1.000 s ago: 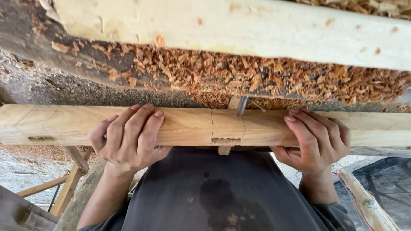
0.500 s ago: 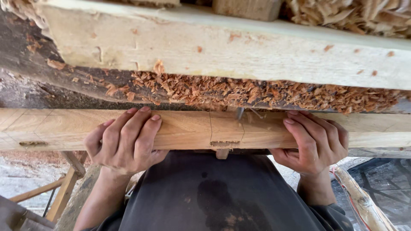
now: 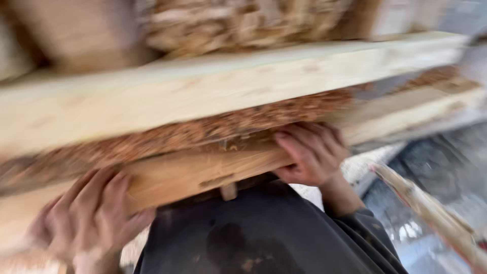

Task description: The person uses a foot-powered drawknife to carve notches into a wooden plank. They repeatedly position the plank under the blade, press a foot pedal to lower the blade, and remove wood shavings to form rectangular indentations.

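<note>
A long pale wooden beam (image 3: 203, 170) runs across the view, tilted up toward the right, with a small notch and peg on its near face. My left hand (image 3: 91, 218) wraps over it at the lower left. My right hand (image 3: 312, 152) grips it right of the middle, fingers curled over the top. The picture is blurred by motion. My dark shirt fills the bottom centre.
A second, wider pale beam (image 3: 213, 96) lies behind the first, with a band of reddish wood shavings (image 3: 203, 134) between them. A thin rough stick (image 3: 431, 213) leans at the lower right. More shavings pile up at the top.
The view has swung and blurred, and the beam now slopes up to the right instead of lying level. Both hands keep their hold; the left one sits lower in the frame.
</note>
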A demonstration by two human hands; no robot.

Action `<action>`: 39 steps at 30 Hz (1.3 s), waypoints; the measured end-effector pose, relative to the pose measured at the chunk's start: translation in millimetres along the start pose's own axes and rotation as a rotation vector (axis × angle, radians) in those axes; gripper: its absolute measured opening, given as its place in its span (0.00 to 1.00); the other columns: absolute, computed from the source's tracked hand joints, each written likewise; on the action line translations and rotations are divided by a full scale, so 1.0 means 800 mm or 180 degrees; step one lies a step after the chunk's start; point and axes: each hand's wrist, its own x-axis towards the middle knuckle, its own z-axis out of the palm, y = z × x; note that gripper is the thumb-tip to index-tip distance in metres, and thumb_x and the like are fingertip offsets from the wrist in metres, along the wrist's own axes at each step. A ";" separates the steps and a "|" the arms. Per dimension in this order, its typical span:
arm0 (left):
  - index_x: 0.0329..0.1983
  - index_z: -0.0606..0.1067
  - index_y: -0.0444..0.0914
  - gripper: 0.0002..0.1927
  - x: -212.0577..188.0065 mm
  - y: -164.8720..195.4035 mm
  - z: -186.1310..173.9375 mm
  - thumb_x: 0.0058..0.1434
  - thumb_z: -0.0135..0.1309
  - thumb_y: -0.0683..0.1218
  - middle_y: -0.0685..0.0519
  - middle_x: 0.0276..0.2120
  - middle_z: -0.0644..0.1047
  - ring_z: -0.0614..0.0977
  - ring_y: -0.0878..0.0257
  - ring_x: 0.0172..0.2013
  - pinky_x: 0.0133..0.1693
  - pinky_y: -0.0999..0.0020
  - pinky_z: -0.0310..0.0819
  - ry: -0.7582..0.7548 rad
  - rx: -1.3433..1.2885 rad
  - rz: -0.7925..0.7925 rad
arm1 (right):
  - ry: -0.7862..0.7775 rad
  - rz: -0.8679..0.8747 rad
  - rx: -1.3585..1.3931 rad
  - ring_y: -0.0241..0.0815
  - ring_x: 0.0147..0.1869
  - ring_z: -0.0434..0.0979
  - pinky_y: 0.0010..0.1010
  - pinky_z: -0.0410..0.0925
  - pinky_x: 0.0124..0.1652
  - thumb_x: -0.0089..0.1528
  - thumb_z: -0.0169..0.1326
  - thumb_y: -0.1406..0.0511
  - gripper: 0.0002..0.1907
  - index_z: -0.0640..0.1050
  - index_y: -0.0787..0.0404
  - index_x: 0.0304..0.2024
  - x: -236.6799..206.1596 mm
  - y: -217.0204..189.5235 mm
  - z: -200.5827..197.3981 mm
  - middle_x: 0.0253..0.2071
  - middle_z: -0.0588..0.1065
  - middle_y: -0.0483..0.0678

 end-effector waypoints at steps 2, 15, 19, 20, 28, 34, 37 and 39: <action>0.50 0.79 0.47 0.27 -0.001 0.008 0.019 0.69 0.40 0.69 0.58 0.45 0.84 0.82 0.64 0.45 0.51 0.62 0.65 0.0788 0.0054 -0.0396 | 0.0039 -0.0014 0.0130 0.46 0.48 0.82 0.40 0.70 0.50 0.66 0.56 0.44 0.24 0.80 0.56 0.47 0.006 -0.004 0.011 0.44 0.81 0.46; 0.49 0.80 0.48 0.25 -0.023 0.004 0.048 0.68 0.46 0.68 0.60 0.43 0.87 0.85 0.65 0.41 0.50 0.62 0.63 0.1112 0.0077 -0.0312 | 0.0059 0.0075 0.0128 0.44 0.47 0.82 0.38 0.71 0.49 0.64 0.59 0.47 0.22 0.80 0.55 0.46 0.018 -0.009 0.010 0.44 0.82 0.45; 0.44 0.78 0.49 0.20 -0.016 0.010 0.050 0.64 0.54 0.67 0.63 0.38 0.85 0.84 0.67 0.39 0.49 0.62 0.63 0.1113 0.0227 -0.0338 | 0.0064 0.0021 0.0101 0.45 0.48 0.83 0.37 0.71 0.47 0.64 0.62 0.48 0.21 0.80 0.56 0.46 0.026 -0.005 0.005 0.44 0.82 0.45; 0.43 0.78 0.49 0.17 -0.018 0.011 0.052 0.63 0.55 0.63 0.63 0.37 0.85 0.84 0.66 0.39 0.49 0.61 0.63 0.1102 0.0228 -0.0380 | 0.0074 0.0040 0.0056 0.45 0.47 0.83 0.37 0.71 0.46 0.64 0.62 0.47 0.22 0.79 0.56 0.47 0.028 -0.004 0.005 0.43 0.82 0.45; 0.44 0.79 0.48 0.15 -0.016 0.014 0.052 0.65 0.57 0.60 0.61 0.40 0.85 0.80 0.67 0.39 0.50 0.63 0.64 0.1288 0.0326 -0.0465 | -0.0016 0.0122 0.0056 0.49 0.47 0.81 0.41 0.70 0.48 0.65 0.63 0.48 0.22 0.79 0.57 0.48 0.020 -0.006 0.000 0.45 0.81 0.46; 0.51 0.78 0.47 0.11 -0.049 0.046 0.035 0.70 0.57 0.54 0.58 0.47 0.84 0.83 0.62 0.48 0.55 0.62 0.64 0.1127 -0.0322 -0.0673 | 0.0013 0.0198 0.0197 0.45 0.48 0.82 0.39 0.71 0.51 0.63 0.62 0.51 0.16 0.80 0.54 0.45 -0.007 -0.026 -0.003 0.45 0.81 0.45; 0.54 0.79 0.45 0.15 -0.058 0.045 0.034 0.67 0.55 0.52 0.56 0.50 0.83 0.84 0.60 0.50 0.56 0.61 0.64 0.0892 -0.0387 -0.0600 | -0.0044 0.0097 0.0253 0.46 0.50 0.82 0.39 0.69 0.51 0.65 0.64 0.49 0.21 0.80 0.58 0.47 -0.009 -0.026 -0.002 0.47 0.82 0.47; 0.53 0.79 0.46 0.15 -0.051 0.040 0.041 0.65 0.54 0.52 0.57 0.49 0.83 0.84 0.60 0.48 0.55 0.61 0.64 0.1139 -0.0338 -0.0592 | -0.0018 0.0112 0.0138 0.46 0.49 0.82 0.39 0.68 0.50 0.61 0.63 0.48 0.21 0.80 0.57 0.46 -0.005 -0.022 -0.001 0.44 0.82 0.45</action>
